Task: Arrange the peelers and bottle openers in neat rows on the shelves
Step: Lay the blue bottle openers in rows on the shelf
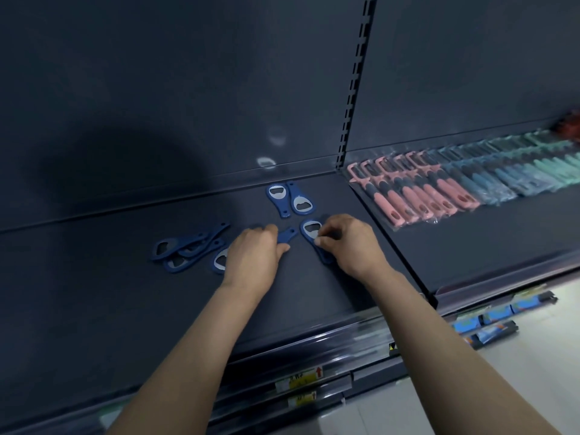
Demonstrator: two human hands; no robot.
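The left hand (pixel 254 254) lies over a blue bottle opener (pixel 287 235) near the middle of the frame. Its grip is closed on the handle, with the thumb below and the fingers curled over the top. The metal-ringed head pokes out at the hand's lower left.

Just to the right, the right hand (pixel 350 243) has a narrow fingertip grip on a second opener (pixel 309 228). That opener's head points toward the back of the shelf, and its handle is hidden under the palm. The two hands are near each other but do not touch.

Behind them a pair of openers (pixel 290 200) lies side by side, head to tail, close to the seam where the shelf meets the back panel (pixel 188 89). Left of the left hand, a loose pile of openers (pixel 185 248) overlaps at slanting angles.

All of these rest on the dark shelf (pixel 94 309). It has wide bare room toward the left of the frame and between the hands and its front edge. Yellow price labels (pixel 299 379) sit on the rails below that edge.

A slotted upright (pixel 354 89) divides this bay from the next shelf (pixel 470 246) on the right. There, bagged pink peelers (pixel 433 196) and then blue-green peelers (pixel 533 171) run in a tight row along the back. A bare strip lies between the row and that shelf's front lip. Pale floor (pixel 518 387) shows at the lower right.
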